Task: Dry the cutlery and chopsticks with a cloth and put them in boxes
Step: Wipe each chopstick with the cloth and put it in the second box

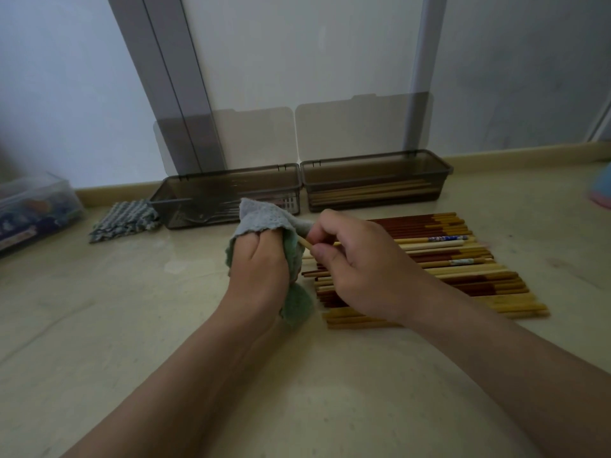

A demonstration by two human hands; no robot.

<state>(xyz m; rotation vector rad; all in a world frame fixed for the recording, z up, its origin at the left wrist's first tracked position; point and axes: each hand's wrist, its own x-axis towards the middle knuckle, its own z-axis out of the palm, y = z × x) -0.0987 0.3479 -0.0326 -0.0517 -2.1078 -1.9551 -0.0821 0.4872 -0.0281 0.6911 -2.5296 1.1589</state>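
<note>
Left hand (pixel 261 259): in the middle, held above the floor, fingers curled tight into the cloth; the fingertips are hidden under it
Cloth (pixel 264 216): grey-green and soft, bunched over the left hand, with one end hanging down near the wrist
Right hand (pixel 357 266): just right of the left hand, thumb and fingers pinching the chopstick
Chopstick (pixel 305 243): pale wood, held up between the two hands; one end goes into the cloth, only a short bit shows and the right hand hides the rest
Pile of chopsticks (pixel 463 259): on the floor to the right, lying side by side; some are brown and yellow, some pale, two have blue patterns
Left box (pixel 211 206): dark see-through, far behind the hands, with its lid (pixel 258 137) standing open
Forks (pixel 205 218): lying inside the left box
Right box (pixel 377 180): touching the left box on its right side, lid up too
Put-away chopsticks (pixel 370 190): lying flat inside the right box
In the way: the right hand and arm cover the left part of the pile; the cloth covers a bit of the left box's front
Checked cloth (pixel 125 219): folded on the floor, just left of the left box
Clear tub (pixel 36 209): far left, with colourful things inside, too blurry to tell
Pink and blue thing (pixel 600 190): at the right edge, cut off
Floor (pixel 132 325): pale and shiny
</note>
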